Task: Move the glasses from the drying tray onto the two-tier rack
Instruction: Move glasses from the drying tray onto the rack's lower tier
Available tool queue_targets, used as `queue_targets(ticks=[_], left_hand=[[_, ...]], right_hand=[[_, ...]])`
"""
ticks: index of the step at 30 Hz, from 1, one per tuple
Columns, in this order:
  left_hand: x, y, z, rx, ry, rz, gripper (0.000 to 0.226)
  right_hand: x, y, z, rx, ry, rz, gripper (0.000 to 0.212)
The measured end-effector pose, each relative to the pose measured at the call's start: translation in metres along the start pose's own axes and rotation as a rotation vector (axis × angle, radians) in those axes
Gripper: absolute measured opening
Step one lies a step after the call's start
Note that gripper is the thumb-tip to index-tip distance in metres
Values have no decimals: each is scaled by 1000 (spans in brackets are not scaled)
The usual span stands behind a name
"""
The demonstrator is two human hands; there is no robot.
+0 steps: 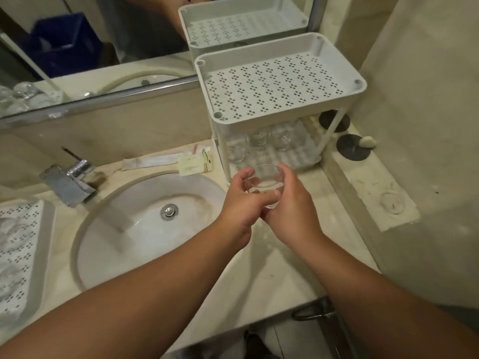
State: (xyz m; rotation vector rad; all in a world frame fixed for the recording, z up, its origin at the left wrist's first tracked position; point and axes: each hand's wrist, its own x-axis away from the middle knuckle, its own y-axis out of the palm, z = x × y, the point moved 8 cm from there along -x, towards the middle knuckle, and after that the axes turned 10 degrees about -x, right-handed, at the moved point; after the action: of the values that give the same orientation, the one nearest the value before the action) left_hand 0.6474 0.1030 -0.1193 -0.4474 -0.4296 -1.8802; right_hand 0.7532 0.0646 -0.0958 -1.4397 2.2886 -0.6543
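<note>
A clear glass (265, 177) is held upright in both hands just in front of the white two-tier rack (282, 110). My left hand (239, 203) wraps its left side and my right hand (293, 208) wraps its right side and base. The rack's perforated top tier holds nothing. Several clear glasses (259, 141) stand on the lower tier. The white perforated drying tray (45, 229) lies at the far left edge, with blurred glasses (7, 229) on it.
A round white sink (129, 229) with a chrome tap (75, 182) lies between tray and rack. Paper packets (194, 161) lie behind the sink. A mirror runs along the back wall. Two dark coasters (350, 149) and a pebble sit right of the rack, by the wall.
</note>
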Motion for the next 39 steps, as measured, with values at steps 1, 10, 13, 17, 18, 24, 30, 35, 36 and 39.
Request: queue_targets(ticks=[1, 10, 13, 17, 18, 24, 30, 35, 36, 39], left_hand=[[-5, 2, -1, -17, 12, -2, 71], [-38, 0, -10, -65, -60, 46, 75], [-44, -6, -18, -13, -134, 107, 71], [-53, -9, -24, 35, -160, 168, 65], [-55, -7, -25, 40, -167, 161, 66], [-71, 6, -26, 32, -152, 107, 63], [-86, 8, -26, 44, -162, 101, 62], [-95, 8, -27, 41, -181, 70, 67], [-97, 8, -28, 38, -182, 62, 68], [-102, 8, -28, 37, -188, 46, 70]], right_hand=[[-4, 1, 5, -12, 10, -4, 94], [-51, 22, 38, -104, 40, -6, 90], [-68, 31, 42, -112, 32, -9, 92], [-87, 39, 53, -107, 39, -1, 95], [-91, 41, 56, -104, 40, -3, 96], [-119, 49, 77, -137, 135, -6, 89], [-135, 54, 79, -125, 121, -14, 75], [-140, 62, 82, -123, 134, -32, 77], [-140, 64, 84, -104, 139, -32, 76], [-144, 70, 89, -69, 164, -40, 76]])
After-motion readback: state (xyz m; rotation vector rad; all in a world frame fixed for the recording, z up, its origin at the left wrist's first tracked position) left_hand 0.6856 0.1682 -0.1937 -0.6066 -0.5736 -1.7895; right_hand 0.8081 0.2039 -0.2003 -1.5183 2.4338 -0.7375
